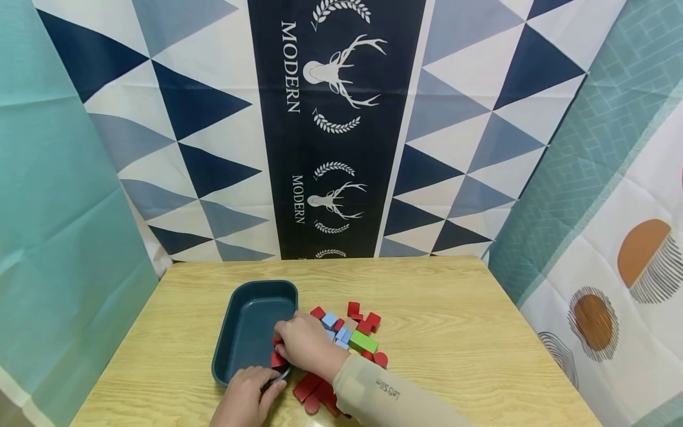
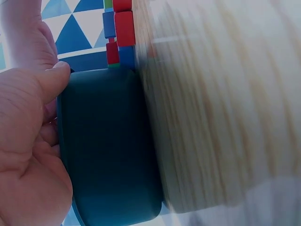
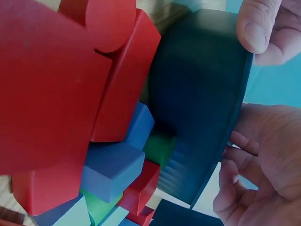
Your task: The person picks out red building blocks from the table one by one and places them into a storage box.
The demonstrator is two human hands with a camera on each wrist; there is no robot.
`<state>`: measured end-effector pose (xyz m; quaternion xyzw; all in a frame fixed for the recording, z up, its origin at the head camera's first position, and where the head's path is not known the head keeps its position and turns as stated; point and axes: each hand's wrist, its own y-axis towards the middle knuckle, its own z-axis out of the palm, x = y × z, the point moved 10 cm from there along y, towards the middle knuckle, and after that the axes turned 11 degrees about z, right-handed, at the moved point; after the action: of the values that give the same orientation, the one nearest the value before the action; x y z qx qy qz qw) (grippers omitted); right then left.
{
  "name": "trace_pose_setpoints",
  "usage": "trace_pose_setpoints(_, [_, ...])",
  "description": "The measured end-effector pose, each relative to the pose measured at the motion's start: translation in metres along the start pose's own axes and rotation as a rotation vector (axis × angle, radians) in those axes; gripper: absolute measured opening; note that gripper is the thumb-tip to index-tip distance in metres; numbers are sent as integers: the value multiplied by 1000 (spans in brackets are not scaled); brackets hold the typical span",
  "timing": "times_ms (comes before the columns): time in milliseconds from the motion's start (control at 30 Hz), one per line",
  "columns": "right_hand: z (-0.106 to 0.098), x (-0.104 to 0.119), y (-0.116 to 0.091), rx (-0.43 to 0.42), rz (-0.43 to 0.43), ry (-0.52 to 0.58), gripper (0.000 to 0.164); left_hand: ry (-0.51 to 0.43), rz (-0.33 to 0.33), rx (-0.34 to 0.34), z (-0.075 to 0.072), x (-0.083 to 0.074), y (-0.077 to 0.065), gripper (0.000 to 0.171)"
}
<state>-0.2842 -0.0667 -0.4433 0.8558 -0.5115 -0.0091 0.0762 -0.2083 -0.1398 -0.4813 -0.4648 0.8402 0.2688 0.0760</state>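
Observation:
A dark teal tray (image 1: 251,332) sits on the left part of the table. My left hand (image 1: 248,394) grips its near right corner, the thumb (image 2: 59,75) on the rim and the other fingers over the inner side. Reaching across the right rim, my right hand (image 1: 306,344) has its fingers curled down inside the tray, pinching a red block (image 1: 276,340) that they partly hide. A further red block (image 1: 278,359) shows just below those fingertips, between the two hands. In the right wrist view, the tray wall hides what the curled fingers (image 3: 228,181) hold.
Right of the tray lies a loose pile of blocks: a green block (image 1: 363,341), light blue blocks (image 1: 329,321), and red ones (image 1: 307,386) close by the near rim. The right forearm in a beige sleeve (image 1: 384,391) passes over part of it. Patterned cloths (image 1: 213,118) hang around the table (image 1: 437,332).

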Motion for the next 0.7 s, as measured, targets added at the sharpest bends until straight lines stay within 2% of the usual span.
trace_pose_setpoints(200, [4, -8, 3, 33, 74, 24, 14, 51, -24, 24, -1, 1, -2, 12])
trace_pose_setpoints(400, [9, -13, 6, 42, 111, 47, 17, 99, -41, -12, -9, 9, -8, 16])
trace_pose_setpoints(500, [9, -14, 7, 20, 118, 29, 17, 72, -18, -89, -17, 10, -10, 11])
trace_pose_setpoints(600, [10, -14, 7, 26, 127, 14, 16, 85, 28, -226, -30, 10, -11, 14])
trace_pose_setpoints(633, [10, -13, 7, 31, 129, 12, 16, 103, 27, -274, -35, 11, -11, 15])
trace_pose_setpoints(700, [12, -13, 8, 45, 133, 13, 15, 152, -20, -361, -47, 18, -13, 12])
